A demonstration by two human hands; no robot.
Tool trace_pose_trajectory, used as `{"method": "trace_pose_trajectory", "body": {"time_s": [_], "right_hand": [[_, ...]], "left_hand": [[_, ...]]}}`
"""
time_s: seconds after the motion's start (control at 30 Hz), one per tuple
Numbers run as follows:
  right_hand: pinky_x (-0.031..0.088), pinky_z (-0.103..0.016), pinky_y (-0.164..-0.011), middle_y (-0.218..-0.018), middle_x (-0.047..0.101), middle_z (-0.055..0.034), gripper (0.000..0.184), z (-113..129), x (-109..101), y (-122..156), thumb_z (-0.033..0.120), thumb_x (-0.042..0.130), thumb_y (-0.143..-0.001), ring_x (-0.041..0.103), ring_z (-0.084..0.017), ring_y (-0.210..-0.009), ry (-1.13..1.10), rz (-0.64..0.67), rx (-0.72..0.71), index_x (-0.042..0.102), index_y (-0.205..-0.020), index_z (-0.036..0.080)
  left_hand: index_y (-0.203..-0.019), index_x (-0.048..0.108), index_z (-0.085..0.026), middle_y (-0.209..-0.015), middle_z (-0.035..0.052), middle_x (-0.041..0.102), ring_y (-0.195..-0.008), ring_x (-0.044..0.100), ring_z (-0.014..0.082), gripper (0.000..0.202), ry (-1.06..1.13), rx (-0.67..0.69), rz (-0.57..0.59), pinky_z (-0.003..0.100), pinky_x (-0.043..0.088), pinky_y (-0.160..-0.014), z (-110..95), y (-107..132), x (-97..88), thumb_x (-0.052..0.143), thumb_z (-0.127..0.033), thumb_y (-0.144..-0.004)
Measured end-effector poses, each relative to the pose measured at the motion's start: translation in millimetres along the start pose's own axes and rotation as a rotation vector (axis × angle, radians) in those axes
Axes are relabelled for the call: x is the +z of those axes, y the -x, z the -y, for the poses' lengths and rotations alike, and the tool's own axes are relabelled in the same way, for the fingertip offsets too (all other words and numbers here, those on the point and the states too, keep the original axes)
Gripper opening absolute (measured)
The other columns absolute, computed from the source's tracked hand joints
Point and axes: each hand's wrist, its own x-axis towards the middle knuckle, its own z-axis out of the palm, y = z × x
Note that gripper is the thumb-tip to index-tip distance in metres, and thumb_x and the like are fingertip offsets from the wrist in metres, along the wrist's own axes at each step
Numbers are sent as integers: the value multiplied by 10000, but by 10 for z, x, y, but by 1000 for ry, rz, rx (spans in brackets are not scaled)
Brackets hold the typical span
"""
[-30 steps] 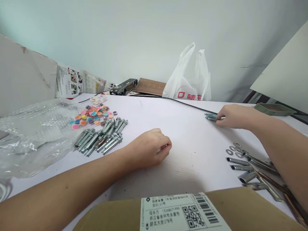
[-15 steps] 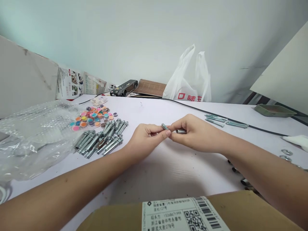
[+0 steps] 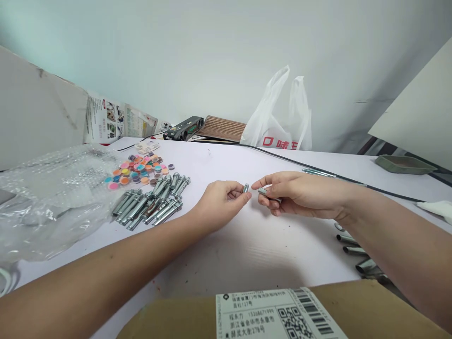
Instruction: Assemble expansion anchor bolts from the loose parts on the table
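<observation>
My left hand [image 3: 221, 203] rests on the white table [image 3: 247, 245] and pinches a small metal piece [image 3: 246, 188] between thumb and fingertips. My right hand [image 3: 300, 194] is just to its right, fingers closed on a grey metal bolt [image 3: 269, 195] that points toward the left hand. A small gap separates the two parts. To the left lies a pile of assembled anchor bolts [image 3: 151, 203].
Coloured round discs [image 3: 136, 170] and bubble wrap [image 3: 45, 197] lie at the left. Metal sleeves [image 3: 356, 249] sit under my right forearm, loose bolts [image 3: 318, 173] and a black cable [image 3: 353, 180] beyond. A labelled cardboard box [image 3: 282, 313] is at the near edge, a white plastic bag [image 3: 278, 122] at the back.
My right hand left the far bolts with one in its fingers and came to the middle. My left hand rose to meet it; the two parts touched, now slightly apart.
</observation>
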Motion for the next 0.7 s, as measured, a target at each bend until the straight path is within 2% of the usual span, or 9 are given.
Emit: {"method": "trace_pose_trajectory", "body": {"time_s": [0.13,0.27,0.37,0.47,0.63,0.7], "right_hand": [[487,-225,-773,-901,614,-62,250,-66,-34,-88,89,557,-813,547,-95,-735,-51,-92,-216,557,-1059,132],[433,-310,-979,-1042,643,-82,165,-132,39,-194,168,578,-861,599,-146,-989,-158,-123,-423,528,-1018,159],[456,-365,-941,-1109,638,-88,189,-159,82,-225,269,595,-875,616,-168,-977,-86,-94,-478,484,-1005,187],[486,-377,-849,-1075,652,-76,221,-159,94,-222,342,590,-876,637,-180,-905,64,-87,-521,467,-997,203],[507,-323,-758,-981,673,-52,152,-153,128,-221,296,561,-890,645,-170,-866,230,-99,-589,473,-968,201],[511,-326,-781,-992,664,-51,142,-157,136,-219,284,574,-877,637,-172,-896,298,-89,-619,500,-960,195]], "left_hand": [[-719,567,-173,-640,-42,533,-592,429,94,260,-68,37,0,239,333,-582,-23,9,19,483,-381,-852],[-702,535,-167,-646,-38,548,-581,441,96,242,-92,65,8,246,330,-586,-51,13,29,491,-356,-847],[-649,499,-167,-619,-39,520,-583,429,100,271,-99,72,20,248,320,-578,-47,8,23,488,-351,-848],[-604,457,-166,-584,-47,468,-571,403,95,303,-99,75,26,245,308,-569,-33,-2,18,492,-347,-846],[-613,505,-158,-602,-39,492,-592,412,95,315,-77,73,33,240,322,-581,-13,-19,26,483,-360,-853],[-658,557,-157,-624,-35,527,-604,434,98,302,-61,64,38,238,328,-584,-13,-18,25,479,-371,-856]]}}
